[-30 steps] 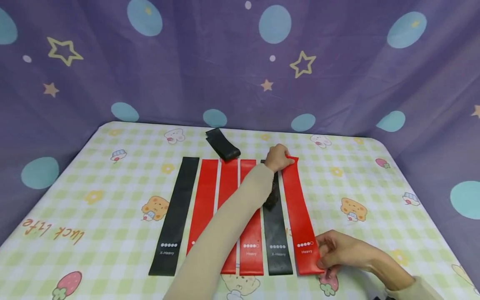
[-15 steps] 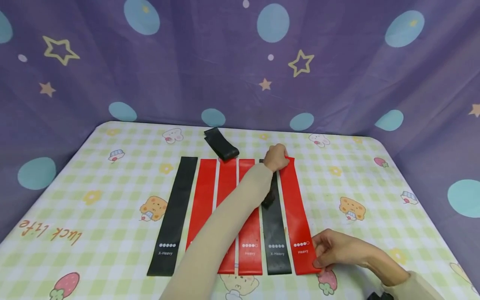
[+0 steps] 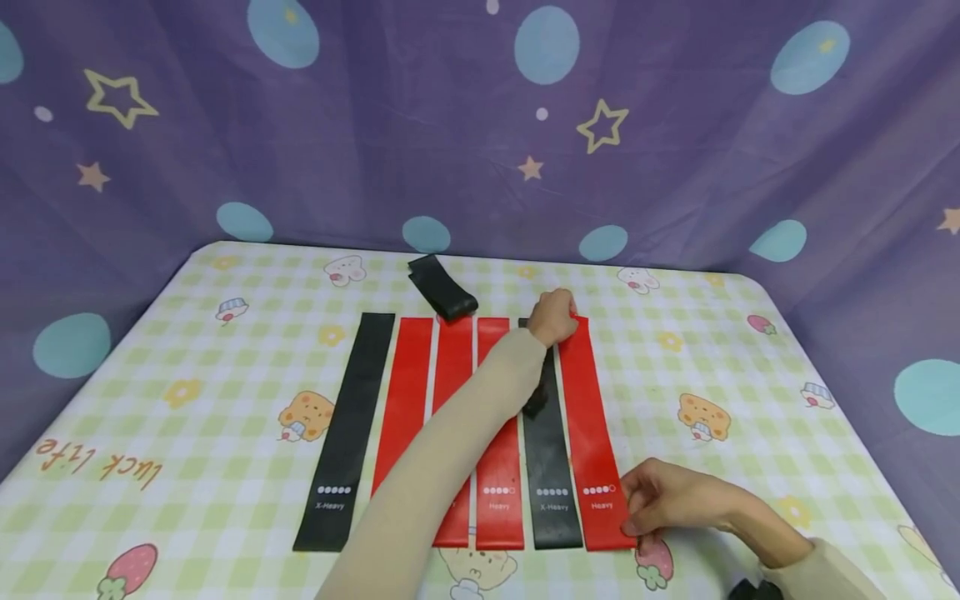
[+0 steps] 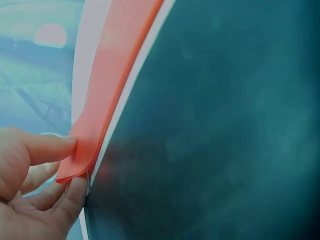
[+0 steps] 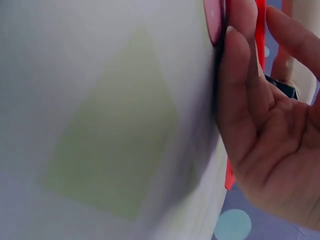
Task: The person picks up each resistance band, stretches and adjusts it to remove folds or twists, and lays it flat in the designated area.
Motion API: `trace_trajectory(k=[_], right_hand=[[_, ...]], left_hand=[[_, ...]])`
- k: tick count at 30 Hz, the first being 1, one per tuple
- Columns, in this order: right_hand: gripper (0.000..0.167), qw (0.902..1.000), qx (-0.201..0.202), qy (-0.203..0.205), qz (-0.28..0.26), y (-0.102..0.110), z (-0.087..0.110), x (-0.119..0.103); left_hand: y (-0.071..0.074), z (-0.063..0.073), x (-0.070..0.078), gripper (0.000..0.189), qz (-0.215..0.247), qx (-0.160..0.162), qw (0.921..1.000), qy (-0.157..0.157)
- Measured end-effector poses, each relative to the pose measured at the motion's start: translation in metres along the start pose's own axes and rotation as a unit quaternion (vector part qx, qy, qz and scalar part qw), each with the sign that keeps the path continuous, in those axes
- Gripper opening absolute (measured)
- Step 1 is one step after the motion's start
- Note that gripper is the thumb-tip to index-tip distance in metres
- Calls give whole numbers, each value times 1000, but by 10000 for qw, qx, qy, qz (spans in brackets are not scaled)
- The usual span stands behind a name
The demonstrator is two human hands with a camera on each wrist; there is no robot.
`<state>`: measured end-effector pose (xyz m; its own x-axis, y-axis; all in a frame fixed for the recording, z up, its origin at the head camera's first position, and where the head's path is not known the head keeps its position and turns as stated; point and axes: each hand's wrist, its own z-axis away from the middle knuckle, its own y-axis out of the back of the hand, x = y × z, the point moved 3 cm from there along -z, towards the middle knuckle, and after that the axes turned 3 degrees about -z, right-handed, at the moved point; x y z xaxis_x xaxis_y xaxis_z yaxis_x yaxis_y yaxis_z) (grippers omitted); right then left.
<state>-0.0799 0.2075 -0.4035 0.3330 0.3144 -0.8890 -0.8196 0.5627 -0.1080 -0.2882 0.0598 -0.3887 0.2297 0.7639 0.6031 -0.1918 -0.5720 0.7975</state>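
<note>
A red resistance band [image 3: 592, 408] printed "Heavy" lies lengthwise at the right end of a row of flat bands. At its far end my left hand [image 3: 552, 317] pinches the band; the left wrist view shows thumb above and fingers [image 4: 75, 197] beneath the red end. My right hand [image 3: 675, 498] holds the near right corner between thumb and fingers, low over the cloth. Just left of it runs a black "X-Heavy" band [image 3: 555, 467], partly hidden by the left wrist and its dark wrist camera.
Left of these lie more red bands [image 3: 498, 467], partly covered by my left sleeve [image 3: 442, 467], and a black band [image 3: 345, 433]. A folded black band [image 3: 442, 287] sits behind the row. Checked cloth [image 3: 195, 467] covers the table; a purple curtain [image 3: 450, 125] hangs behind.
The near end of the red band has shifted slightly left with my right hand, closer to the black band and straighter. My left hand keeps its pinch at the far end, with little movement.
</note>
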Motion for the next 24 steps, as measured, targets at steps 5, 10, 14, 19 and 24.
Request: trace_trajectory(k=[5, 10, 14, 19, 24], right_hand=[[27, 9982, 264, -24, 533, 4, 4, -3], [23, 9961, 461, -78, 744, 9, 8, -3], [19, 9944, 618, -155, 847, 13, 8, -5], [15, 9928, 783, -190, 883, 16, 7, -8], [15, 9930, 816, -164, 843, 19, 4, -12]], left_hand=[[-1, -1, 0, 15, -185, 152, 9995, -218], [-1, -3, 0, 20, -253, 204, 9990, -303], [-1, -3, 0, 20, -347, 220, 9989, -247], [1, -1, 0, 19, -407, 302, 9986, -131], [6, 0, -2, 19, -313, 323, 9990, -40]])
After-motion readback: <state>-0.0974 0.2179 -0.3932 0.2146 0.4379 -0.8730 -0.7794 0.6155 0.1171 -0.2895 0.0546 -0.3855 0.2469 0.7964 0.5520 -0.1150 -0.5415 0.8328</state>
